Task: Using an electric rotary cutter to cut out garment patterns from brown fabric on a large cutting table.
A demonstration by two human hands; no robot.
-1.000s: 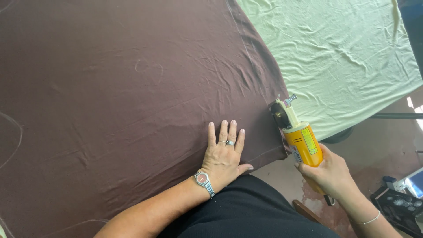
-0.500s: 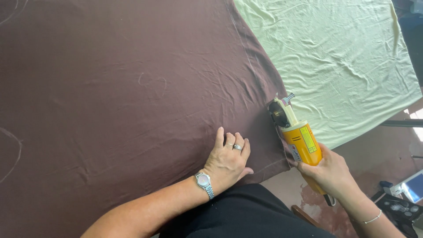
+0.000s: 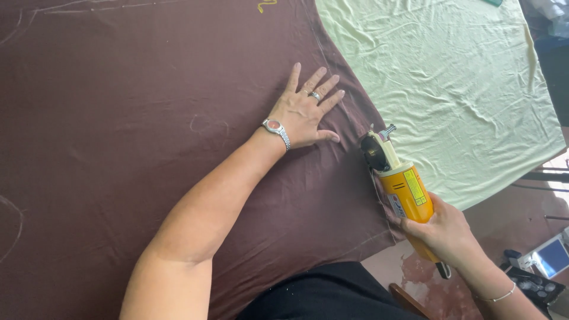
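left hand (image 3: 303,114) slid up, fingers splayed flat on wrinkled brown cloth (image 3: 118,148); right hand (image 3: 441,228) grips yellow cutter (image 3: 403,189).

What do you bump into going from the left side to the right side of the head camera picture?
Brown cloth → left hand flat on it → yellow cutting tool → right hand gripping the tool → pale green cloth.

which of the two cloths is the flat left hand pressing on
The dark brown cloth: the left hand lies spread on it, while the pale green cloth beside it lies untouched.
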